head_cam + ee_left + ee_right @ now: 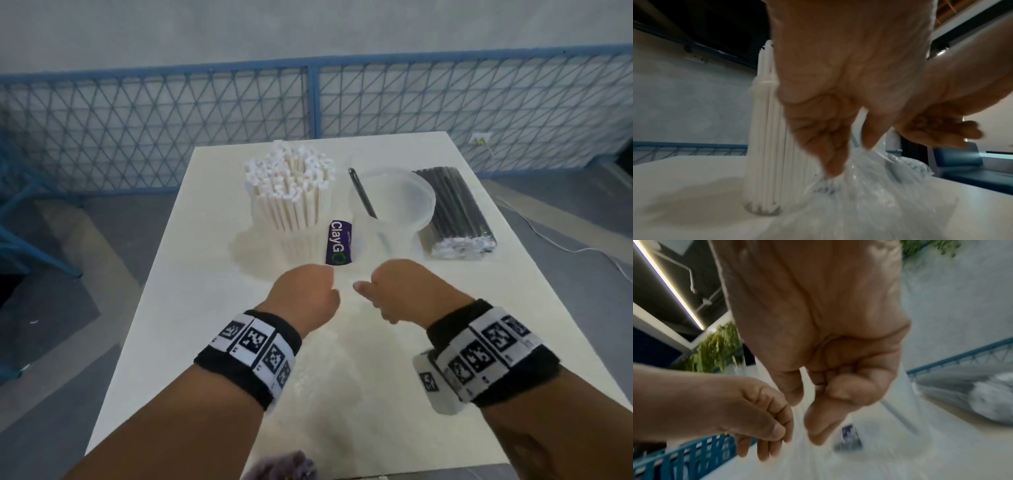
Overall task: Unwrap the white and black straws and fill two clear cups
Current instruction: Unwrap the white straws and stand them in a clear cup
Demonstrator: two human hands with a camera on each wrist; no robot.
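Observation:
White straws [291, 192] stand upright in a clear cup [762, 209] at the table's far left. To their right stands a second clear cup [404, 205] with one black straw [361, 192] leaning in it. A wrapped pack of black straws [455, 212] lies at the far right. In front of the cups, my left hand [329, 284] and my right hand [363, 286] are close together. Each pinches the edge of a crumpled clear plastic wrapper [869, 194] with a purple ClayGo label [339, 241]. The wrist views show the film bunched under the fingertips.
The white table [191, 308] has edges close on the left and right. A blue mesh fence [171, 120] runs behind it. A white cable [565, 246] lies on the floor at the right, and a blue frame [20, 240] stands at the left.

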